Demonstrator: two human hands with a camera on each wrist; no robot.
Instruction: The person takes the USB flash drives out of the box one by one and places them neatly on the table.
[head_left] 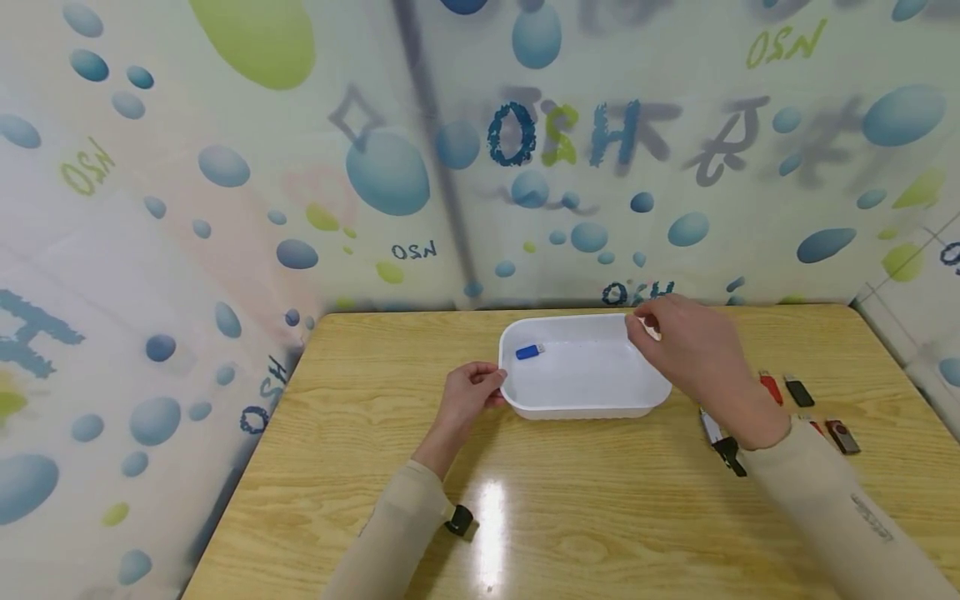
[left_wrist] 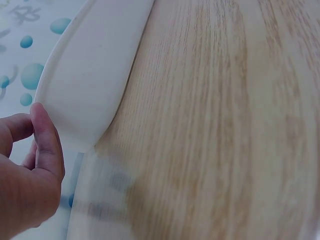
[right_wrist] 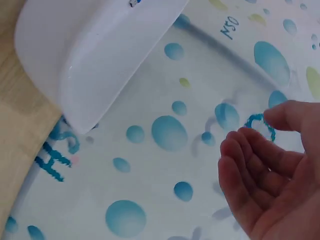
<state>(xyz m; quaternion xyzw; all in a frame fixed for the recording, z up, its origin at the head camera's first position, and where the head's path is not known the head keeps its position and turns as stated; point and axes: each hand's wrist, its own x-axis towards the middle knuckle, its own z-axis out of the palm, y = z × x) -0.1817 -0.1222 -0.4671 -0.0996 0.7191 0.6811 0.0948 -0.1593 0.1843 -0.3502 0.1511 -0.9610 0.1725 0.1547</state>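
A white plastic tray (head_left: 585, 383) stands near the back edge of the table. Inside it, toward the left end, lies a blue USB stick (head_left: 528, 352) with a metal plug. My left hand (head_left: 465, 398) pinches the tray's left rim between thumb and fingers; the left wrist view shows this grip on the white wall (left_wrist: 95, 65) too. Over the tray's right end hovers my right hand (head_left: 693, 346), its fingers loosely bent. In the right wrist view that hand (right_wrist: 275, 175) holds nothing and is apart from the tray.
Right of the tray lie a red USB stick (head_left: 770, 388), a black one (head_left: 798, 390) and a dark swivel one (head_left: 843, 437). A silver and black item (head_left: 723, 446) is partly hidden by my right forearm. A patterned sheet (head_left: 300, 167) stands behind the wooden table (head_left: 360, 417).
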